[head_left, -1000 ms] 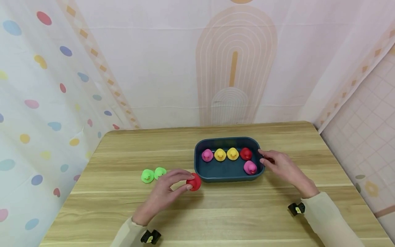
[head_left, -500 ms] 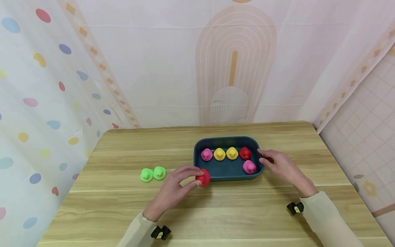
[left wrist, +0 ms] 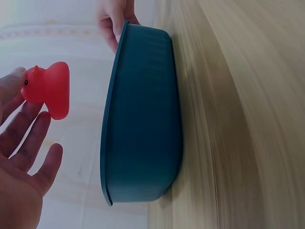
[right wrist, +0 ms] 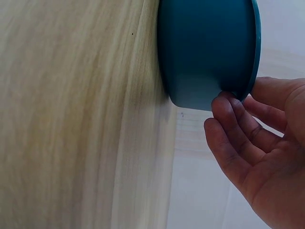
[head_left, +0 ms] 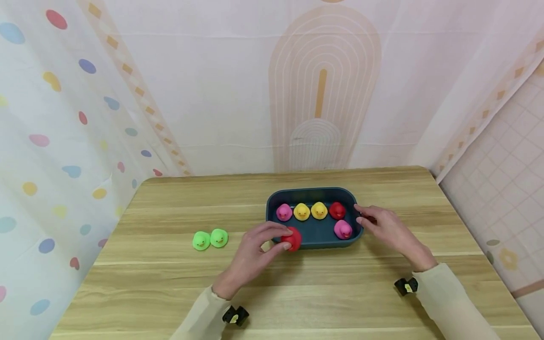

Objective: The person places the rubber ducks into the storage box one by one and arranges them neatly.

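Head view, five ducks [head_left: 319, 210] in tub [head_left: 315, 231] visible here only, left hand [head_left: 255, 249] pinching red duck [left wrist: 51, 89], right hand [head_left: 390, 230] pinching rim [right wrist: 258, 40]

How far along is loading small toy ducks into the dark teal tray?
Done, it seems: two pink toy ducks, two yellow toy ducks and one red toy duck sit inside the dark teal oblong tray. In hand: the left hand pinches a second red toy duck above rim height; the right hand holds the tray's right end. Remaining, apparently: two bright green toy ducks on the wood-grain table.
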`<state>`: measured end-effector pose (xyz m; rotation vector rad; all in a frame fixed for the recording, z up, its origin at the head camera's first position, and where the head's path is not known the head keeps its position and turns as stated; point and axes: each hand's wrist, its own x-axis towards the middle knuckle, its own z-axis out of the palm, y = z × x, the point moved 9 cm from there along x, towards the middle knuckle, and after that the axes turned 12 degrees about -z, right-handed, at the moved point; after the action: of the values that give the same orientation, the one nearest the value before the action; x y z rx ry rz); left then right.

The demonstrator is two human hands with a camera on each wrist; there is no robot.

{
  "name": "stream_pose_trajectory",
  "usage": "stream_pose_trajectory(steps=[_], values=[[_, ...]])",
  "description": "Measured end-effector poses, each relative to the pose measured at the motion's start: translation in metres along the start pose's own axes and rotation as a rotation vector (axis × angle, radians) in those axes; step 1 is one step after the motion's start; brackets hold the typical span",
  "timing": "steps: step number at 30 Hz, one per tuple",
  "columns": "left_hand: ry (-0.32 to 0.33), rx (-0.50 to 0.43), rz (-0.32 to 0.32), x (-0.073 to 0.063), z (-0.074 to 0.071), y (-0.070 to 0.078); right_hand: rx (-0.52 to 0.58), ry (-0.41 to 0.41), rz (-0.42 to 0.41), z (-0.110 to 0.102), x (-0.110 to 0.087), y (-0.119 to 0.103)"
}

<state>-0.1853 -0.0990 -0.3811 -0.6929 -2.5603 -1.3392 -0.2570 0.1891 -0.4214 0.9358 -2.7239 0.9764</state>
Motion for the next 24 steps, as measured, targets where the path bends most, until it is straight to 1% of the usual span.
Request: stream_pose_trajectory(steps=[4,10,15,24], values=[[-0.009,-0.011,-0.009,0.004,0.006,0.001,-0.001,0.002,-0.004,0.0,0.0,0.0],[-0.018,0.005,-0.022,0.009,0.014,0.001,-0.003,0.004,-0.011,-0.001,0.0,-0.001],[-0.029,0.01,-0.052,0.014,0.024,0.0,0.001,0.003,-0.007,-0.001,0.0,-0.001],[-0.001,-0.003,-0.103,0.023,0.039,0.002,0.005,0.0,-0.002,0.0,0.0,-0.001]])
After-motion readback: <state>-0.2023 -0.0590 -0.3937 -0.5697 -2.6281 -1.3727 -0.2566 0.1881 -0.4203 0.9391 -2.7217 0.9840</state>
